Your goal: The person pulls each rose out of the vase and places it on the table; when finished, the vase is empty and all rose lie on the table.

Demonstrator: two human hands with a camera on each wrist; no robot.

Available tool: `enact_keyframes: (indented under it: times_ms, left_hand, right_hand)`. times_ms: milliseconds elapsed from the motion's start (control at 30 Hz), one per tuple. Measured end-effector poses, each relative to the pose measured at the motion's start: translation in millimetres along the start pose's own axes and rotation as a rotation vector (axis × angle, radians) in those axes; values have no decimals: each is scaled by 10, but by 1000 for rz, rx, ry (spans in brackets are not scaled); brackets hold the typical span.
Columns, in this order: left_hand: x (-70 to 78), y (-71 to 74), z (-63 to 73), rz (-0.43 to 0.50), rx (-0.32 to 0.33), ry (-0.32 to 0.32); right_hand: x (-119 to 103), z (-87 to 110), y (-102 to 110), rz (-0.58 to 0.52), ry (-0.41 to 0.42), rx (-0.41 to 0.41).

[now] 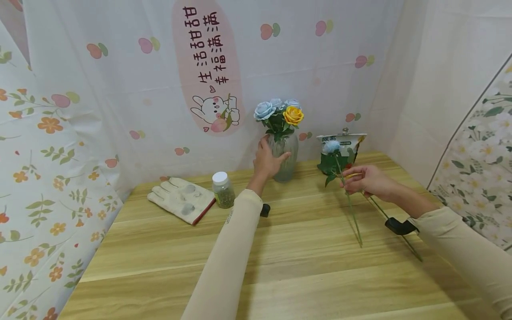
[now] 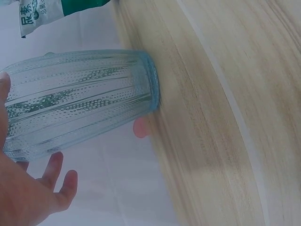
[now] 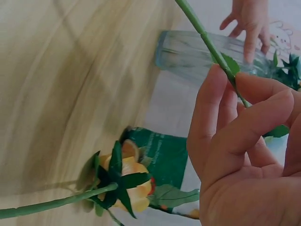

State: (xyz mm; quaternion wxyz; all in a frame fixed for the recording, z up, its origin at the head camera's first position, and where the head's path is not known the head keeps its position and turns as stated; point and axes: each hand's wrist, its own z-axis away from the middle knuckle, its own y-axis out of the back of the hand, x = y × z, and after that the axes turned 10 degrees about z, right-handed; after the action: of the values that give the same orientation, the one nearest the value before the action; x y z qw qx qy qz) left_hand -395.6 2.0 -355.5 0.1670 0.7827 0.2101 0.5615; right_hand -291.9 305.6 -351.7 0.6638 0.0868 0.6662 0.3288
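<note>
My right hand [image 1: 370,181] pinches the green stem of a blue rose [image 1: 332,147] between thumb and fingers; in the right wrist view the stem [image 3: 207,41] slants past the fingertips. Toward the back of the table stands a ribbed clear glass vase [image 1: 287,159], holding several blue roses [image 1: 265,110] and one yellow rose [image 1: 294,115]. At the vase's left side is my left hand [image 1: 267,160], its thumb across the front of the glass. Its lower fingers are spread apart from the glass in the left wrist view. Another yellow rose [image 3: 134,186] lies beneath my right hand.
A white and green packet [image 1: 352,144] with a clip on top stands behind the blue rose. To the left are a white-lidded jar [image 1: 224,191] and a pale work glove [image 1: 182,198]. Patterned cloth [image 1: 160,89] hangs behind the wooden table [image 1: 304,266].
</note>
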Motion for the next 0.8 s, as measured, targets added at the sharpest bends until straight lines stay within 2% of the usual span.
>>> enact_keyframes:
  times_ms: [467,800]
  left_hand:
    - [2,5,0,5,3,-3]
    - [-14,2,-12,-7,-3,3]
  right_hand:
    - [221,-62,9,52,-56,-65]
    - [267,-80,-30,96,-103,-98]
